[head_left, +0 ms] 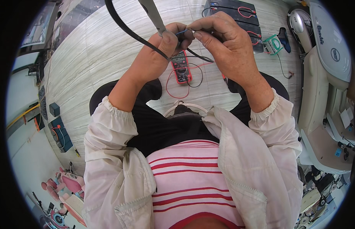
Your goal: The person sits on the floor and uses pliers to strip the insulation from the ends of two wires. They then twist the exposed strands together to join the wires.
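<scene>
My left hand [153,55] is closed around a thin blue wire [181,32], with the thumb pressed beside the lower end of a grey tube-like bar [152,15]. The bar rises out of the top of the view. Pinched between the thumb and forefinger of my right hand [232,47] is the tip of the same blue wire. A black cable [133,33] hangs down past my left wrist and loops below both hands. On the floor beneath lies a red multimeter [181,68] with red and black leads, its top partly covered by the cable.
Black batteries [232,16] with red wires stand at the upper right, near a green-and-white boxed device [273,44]. A beige scooter [315,76] fills the right side. More batteries [61,134] sit at the left, and a pink scooter [70,181] is at the lower left.
</scene>
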Tool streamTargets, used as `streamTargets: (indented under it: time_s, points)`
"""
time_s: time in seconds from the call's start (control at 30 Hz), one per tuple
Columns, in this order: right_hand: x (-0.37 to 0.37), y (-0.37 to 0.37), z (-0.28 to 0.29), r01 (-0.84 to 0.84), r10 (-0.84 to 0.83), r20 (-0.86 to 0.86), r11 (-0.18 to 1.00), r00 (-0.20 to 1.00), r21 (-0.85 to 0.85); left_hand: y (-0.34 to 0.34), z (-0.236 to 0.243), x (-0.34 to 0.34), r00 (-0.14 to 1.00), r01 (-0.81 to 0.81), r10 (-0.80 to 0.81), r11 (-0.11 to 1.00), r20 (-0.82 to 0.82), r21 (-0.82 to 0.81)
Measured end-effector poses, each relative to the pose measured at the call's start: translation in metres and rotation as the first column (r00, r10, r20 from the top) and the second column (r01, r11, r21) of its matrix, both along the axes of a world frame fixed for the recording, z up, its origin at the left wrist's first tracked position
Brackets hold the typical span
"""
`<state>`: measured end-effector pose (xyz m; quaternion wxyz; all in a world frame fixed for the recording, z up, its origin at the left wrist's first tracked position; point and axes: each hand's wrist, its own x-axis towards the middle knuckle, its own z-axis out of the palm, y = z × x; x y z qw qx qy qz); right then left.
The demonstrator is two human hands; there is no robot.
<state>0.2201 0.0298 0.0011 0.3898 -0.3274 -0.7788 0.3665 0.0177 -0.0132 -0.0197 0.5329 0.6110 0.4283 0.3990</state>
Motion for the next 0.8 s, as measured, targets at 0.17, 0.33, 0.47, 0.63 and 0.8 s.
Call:
streamTargets:
  time_s: [0.17,0.33,0.47,0.63,0.8]
  points:
    - [-0.0005,-0.0006,-0.0008,0.012,-0.012,-0.01,1.0,1.0,-0.02,-0.0007,0.0025,0.0006,0.998,0.007,-0.007,1.0,0.058,0.003]
    - [-0.0022,-0.0013,0.001,0.037,-0.039,-0.041,0.998,0.998,-0.045,0.0007,0.0025,-0.0005,1.0,0.012,-0.012,1.0,-0.011,-0.005]
    - [-0.0026,-0.0009,-0.0003,0.03,-0.033,-0.058,0.998,0.998,-0.051,-0.0004,0.0016,0.0002,0.999,0.002,-0.001,1.0,0.053,-0.012]
    - [-0.002,-0.001,-0.0018,0.032,-0.035,-0.061,0.998,0.997,-0.062,-0.0006,0.0057,0.0005,0.998,0.007,-0.007,1.0,0.055,-0.005]
    - [-0.0019,-0.0016,-0.0007,0.022,-0.027,-0.064,0.996,0.998,-0.085,-0.0007,0.0059,0.0006,0.998,0.005,-0.004,1.0,0.059,-0.01]
